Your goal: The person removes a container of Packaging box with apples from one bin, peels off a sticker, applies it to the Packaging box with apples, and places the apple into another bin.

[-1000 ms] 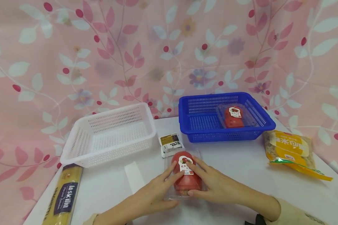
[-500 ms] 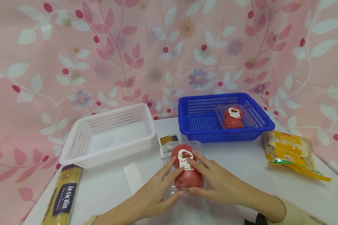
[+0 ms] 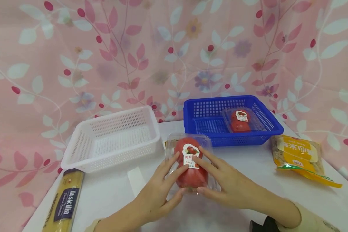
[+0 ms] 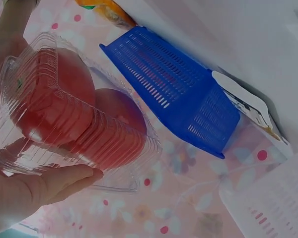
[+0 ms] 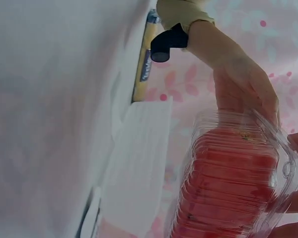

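Between both hands in the head view is a clear plastic box of tomatoes (image 3: 192, 179), with two red tomatoes inside and a white label on its lid. My left hand (image 3: 159, 190) grips its left side, fingers over the lid and thumb at the near edge. The right hand (image 3: 227, 182) holds the opposite side in much the same way. Both wrist views show the tomato box (image 4: 57, 99) (image 5: 228, 178) raised off the table, its ribbed side toward the cameras. A second tomato box (image 3: 240, 121) lies inside the blue basket (image 3: 235, 141).
A white basket (image 3: 119, 158) stands back left, beside the blue one. Spaghetti (image 3: 66, 203) lies at the left edge, and a yellow-and-clear bag (image 3: 298, 154) at the right. A white strip (image 3: 137, 180) lies left of the hands. A small packet (image 4: 248, 106) is mostly covered in the head view.
Both hands have lifted the tomato box up from the table and slightly forward, tilting it. It now covers most of the small packet behind it. The baskets have stayed put.
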`<state>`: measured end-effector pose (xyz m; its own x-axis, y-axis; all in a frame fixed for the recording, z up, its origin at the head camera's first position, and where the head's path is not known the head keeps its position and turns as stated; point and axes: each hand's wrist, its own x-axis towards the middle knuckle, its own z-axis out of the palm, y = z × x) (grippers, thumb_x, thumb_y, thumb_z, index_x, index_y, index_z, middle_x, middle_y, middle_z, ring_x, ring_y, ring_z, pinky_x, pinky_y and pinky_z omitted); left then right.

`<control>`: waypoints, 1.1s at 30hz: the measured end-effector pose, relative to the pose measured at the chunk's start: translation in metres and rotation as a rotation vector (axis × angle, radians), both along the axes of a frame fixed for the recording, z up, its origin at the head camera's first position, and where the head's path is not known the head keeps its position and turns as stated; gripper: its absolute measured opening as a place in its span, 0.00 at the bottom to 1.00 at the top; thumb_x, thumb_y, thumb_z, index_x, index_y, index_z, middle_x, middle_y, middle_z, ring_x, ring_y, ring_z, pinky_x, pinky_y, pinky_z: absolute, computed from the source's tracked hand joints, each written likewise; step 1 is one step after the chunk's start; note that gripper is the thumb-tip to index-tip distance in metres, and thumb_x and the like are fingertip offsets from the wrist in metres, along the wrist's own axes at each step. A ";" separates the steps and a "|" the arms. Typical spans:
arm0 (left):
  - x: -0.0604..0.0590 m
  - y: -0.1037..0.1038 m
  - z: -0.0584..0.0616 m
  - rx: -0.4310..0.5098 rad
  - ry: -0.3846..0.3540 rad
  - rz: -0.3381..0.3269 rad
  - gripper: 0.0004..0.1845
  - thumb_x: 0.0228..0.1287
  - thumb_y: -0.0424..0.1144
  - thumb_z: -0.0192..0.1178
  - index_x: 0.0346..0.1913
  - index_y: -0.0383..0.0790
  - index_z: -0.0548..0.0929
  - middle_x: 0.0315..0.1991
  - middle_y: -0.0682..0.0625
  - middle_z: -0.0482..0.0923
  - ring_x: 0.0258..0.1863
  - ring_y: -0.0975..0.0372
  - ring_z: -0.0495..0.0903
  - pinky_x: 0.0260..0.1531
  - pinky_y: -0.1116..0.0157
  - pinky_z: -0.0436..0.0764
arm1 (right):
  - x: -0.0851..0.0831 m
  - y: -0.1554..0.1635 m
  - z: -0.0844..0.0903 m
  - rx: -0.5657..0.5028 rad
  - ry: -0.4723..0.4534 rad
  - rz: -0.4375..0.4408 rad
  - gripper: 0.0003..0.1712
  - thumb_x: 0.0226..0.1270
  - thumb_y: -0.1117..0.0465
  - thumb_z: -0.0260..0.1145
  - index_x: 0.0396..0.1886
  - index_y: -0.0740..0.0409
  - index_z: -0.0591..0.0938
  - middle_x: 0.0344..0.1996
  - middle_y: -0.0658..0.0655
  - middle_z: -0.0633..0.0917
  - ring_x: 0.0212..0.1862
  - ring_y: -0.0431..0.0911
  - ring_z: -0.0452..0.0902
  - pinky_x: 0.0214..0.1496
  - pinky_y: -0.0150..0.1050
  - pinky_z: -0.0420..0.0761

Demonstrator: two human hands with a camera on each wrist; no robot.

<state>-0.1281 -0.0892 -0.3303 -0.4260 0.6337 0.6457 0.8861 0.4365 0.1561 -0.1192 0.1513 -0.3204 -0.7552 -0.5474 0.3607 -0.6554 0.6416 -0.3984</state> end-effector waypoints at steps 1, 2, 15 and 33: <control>-0.002 0.001 0.002 0.009 0.010 -0.003 0.25 0.67 0.48 0.46 0.62 0.38 0.69 0.66 0.37 0.57 0.63 0.47 0.60 0.52 0.52 0.71 | -0.001 0.000 0.002 -0.004 0.012 0.001 0.40 0.60 0.40 0.60 0.70 0.38 0.58 0.70 0.53 0.54 0.64 0.57 0.61 0.48 0.52 0.76; -0.004 0.002 0.003 0.018 0.018 -0.007 0.25 0.67 0.48 0.46 0.62 0.38 0.69 0.66 0.37 0.57 0.63 0.47 0.60 0.52 0.52 0.71 | -0.003 0.001 0.004 -0.008 0.017 -0.001 0.39 0.60 0.41 0.60 0.70 0.38 0.58 0.70 0.54 0.53 0.63 0.57 0.61 0.47 0.52 0.76; -0.060 0.035 0.017 0.056 0.061 -0.024 0.25 0.62 0.45 0.52 0.60 0.37 0.71 0.65 0.37 0.58 0.63 0.50 0.61 0.53 0.56 0.71 | -0.045 0.019 0.026 -0.081 0.073 -0.113 0.33 0.61 0.46 0.62 0.66 0.46 0.66 0.69 0.54 0.57 0.64 0.59 0.59 0.48 0.54 0.75; -0.176 0.093 0.005 0.080 -0.162 0.136 0.27 0.60 0.50 0.58 0.60 0.43 0.71 0.64 0.42 0.61 0.58 0.51 0.68 0.50 0.60 0.75 | -0.160 0.046 0.016 -0.187 0.153 -0.227 0.24 0.63 0.55 0.61 0.57 0.62 0.75 0.62 0.67 0.66 0.61 0.67 0.60 0.55 0.64 0.64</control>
